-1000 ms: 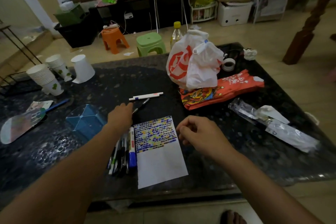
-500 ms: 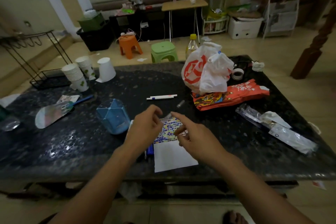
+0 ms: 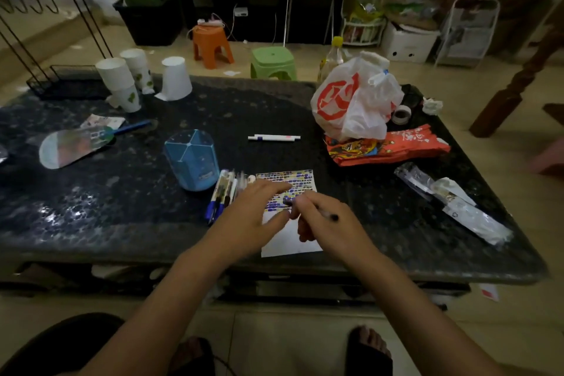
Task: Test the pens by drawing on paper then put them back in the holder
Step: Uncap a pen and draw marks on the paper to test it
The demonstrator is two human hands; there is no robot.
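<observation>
Right hand (image 3: 329, 223) now holds pen (image 3: 328, 215) over paper (image 3: 293, 241).

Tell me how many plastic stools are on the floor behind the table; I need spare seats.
2: an orange stool left of a green stool, both just past the table's far edge. Others may be hidden.

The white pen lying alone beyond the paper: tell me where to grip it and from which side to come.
Judging by its pose, pinch the white pen at mid-barrel, coming from above. It lies flat and crosswise on the dark table, apart from the blue holder and the plastic bag, so fingers can close on its near and far sides.
</observation>
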